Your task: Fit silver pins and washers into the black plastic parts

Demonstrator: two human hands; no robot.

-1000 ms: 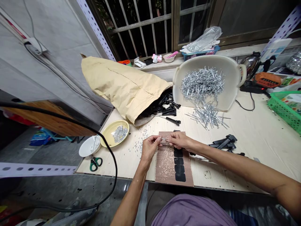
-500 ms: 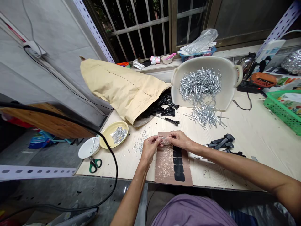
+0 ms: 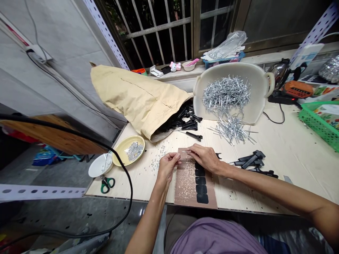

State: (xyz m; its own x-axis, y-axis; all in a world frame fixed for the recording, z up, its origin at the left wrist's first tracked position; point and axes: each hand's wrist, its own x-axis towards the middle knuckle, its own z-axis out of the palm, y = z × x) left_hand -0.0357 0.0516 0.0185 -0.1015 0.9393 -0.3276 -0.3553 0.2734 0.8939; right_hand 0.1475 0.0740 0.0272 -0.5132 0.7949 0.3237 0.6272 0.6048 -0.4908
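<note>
My right hand [image 3: 205,157] grips a thin metal rod [image 3: 186,151], whose tip shows past the fingertips. A black forked plastic end [image 3: 218,155] sticks out behind that hand; whether it belongs to the same piece is hidden. My left hand [image 3: 168,165] is closed in a pinch, apart from the rod, at the left edge of a brown board [image 3: 182,199]. What the pinch holds, if anything, is too small to make out. Black rounded squares [image 3: 201,189] form a column on the board, beside pale speckles. Small silvery pieces [image 3: 156,164] lie scattered left of the board.
A paper sack [image 3: 140,98] spills black plastic parts [image 3: 194,136]. A tilted white tub [image 3: 256,95] holds many metal pins [image 3: 227,93]. Black-handled pieces [image 3: 250,160] lie right. Left stand a yellow bowl [image 3: 120,151], a white bowl [image 3: 95,169] and green-handled scissors [image 3: 105,186].
My hands have separated. The right hand has turned flatter, keeping the rod, and the black forked end now shows behind it. The left hand has drawn slightly left.
</note>
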